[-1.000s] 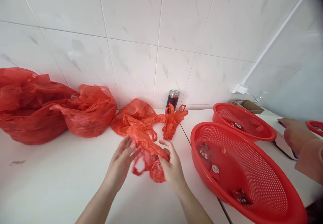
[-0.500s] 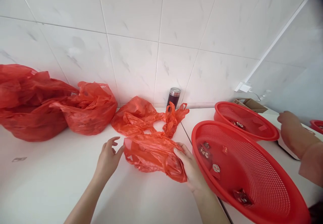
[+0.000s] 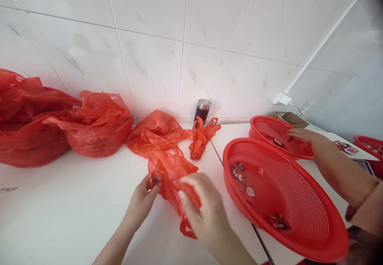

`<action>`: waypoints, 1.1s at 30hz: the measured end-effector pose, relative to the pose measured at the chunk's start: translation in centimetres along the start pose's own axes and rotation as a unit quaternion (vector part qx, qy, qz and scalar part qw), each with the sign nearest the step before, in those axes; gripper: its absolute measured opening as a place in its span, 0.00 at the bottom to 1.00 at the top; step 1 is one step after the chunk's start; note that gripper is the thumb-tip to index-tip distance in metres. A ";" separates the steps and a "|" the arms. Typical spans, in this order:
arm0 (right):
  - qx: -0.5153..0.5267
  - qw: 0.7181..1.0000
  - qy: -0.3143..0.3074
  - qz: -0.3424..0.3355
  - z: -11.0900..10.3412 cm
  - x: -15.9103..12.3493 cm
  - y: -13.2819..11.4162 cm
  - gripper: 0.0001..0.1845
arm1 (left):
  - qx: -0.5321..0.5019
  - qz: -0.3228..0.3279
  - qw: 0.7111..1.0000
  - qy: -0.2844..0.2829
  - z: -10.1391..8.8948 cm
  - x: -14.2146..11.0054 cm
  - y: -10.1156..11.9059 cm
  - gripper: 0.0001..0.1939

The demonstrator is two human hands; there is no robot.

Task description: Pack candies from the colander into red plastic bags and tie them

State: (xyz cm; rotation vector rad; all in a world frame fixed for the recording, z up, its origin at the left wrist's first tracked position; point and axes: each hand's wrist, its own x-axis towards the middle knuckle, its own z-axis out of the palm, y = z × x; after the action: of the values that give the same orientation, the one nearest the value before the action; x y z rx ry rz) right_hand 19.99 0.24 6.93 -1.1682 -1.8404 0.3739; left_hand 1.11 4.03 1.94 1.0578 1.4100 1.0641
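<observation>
A crumpled red plastic bag (image 3: 172, 181) hangs bunched between my hands. My left hand (image 3: 142, 201) pinches its upper part, and my right hand (image 3: 206, 213) grips its side, with the lower end dangling below. Just beyond lies another red plastic bag (image 3: 155, 135), flat on the white counter (image 3: 60, 213), its handles (image 3: 202, 139) bunched near a dark steel-capped thermos (image 3: 202, 111). Two stuffed red bags (image 3: 95, 125) sit further left.
A large red mesh basket (image 3: 299, 213) holding several small wrapped packets (image 3: 237, 174) stands right of my hands. Behind it is a second red basket (image 3: 269, 131), with a co-worker's hand (image 3: 302, 135) over it. A white tiled wall rises behind the counter.
The bag that lay spread out is now gathered up and lifted between my hands, which have moved closer together. The co-worker's hand has moved left over the far basket.
</observation>
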 end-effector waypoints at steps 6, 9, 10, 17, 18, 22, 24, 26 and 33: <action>-0.185 0.965 -0.186 0.003 2.8 1.5 1.1 0.20 | -0.189 -0.044 0.975 -0.110 -1.2 -2.1 1.5 0.18; -0.090 0.960 -0.264 0.031 0.9 1.9 2.3 0.39 | -0.289 -0.146 0.944 -0.060 -3.0 -1.9 1.0 0.19; -0.062 0.956 -0.282 0.052 0.0 1.9 2.6 0.43 | -0.300 -0.160 0.940 -0.024 -3.6 -1.7 0.8 0.18; -0.150 0.941 -0.218 0.212 -2.8 0.0 5.6 0.35 | -0.065 -0.100 0.992 0.045 -5.6 -1.6 0.4 0.38; -0.175 0.940 -0.201 0.213 -2.7 -0.4 5.8 0.37 | 0.009 -0.077 0.996 0.043 -5.4 -1.8 0.4 0.44; -0.145 0.947 -0.216 0.189 -4.1 -1.2 3.8 0.41 | 0.192 -0.015 0.979 0.064 -4.6 -1.9 -0.2 0.48; -0.055 0.960 -0.209 0.178 -6.5 -0.9 2.0 0.36 | 0.213 -0.004 0.976 0.052 -4.7 -1.8 -0.8 0.47; -0.004 0.974 -0.142 0.178 -9.6 -0.1 1.2 0.28 | 0.203 0.002 0.979 0.028 -4.9 -1.7 -1.1 0.47; -0.120 0.936 -0.095 0.316 -15.3 4.2 11.1 0.34 | 0.111 0.002 0.991 -0.068 -3.9 -1.6 -1.4 0.48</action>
State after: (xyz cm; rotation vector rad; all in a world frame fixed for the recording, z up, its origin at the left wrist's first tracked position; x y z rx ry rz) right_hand 38.03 6.39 10.37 -1.9562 -1.6587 0.6526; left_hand -2.77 1.91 1.26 1.2683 1.4396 0.8337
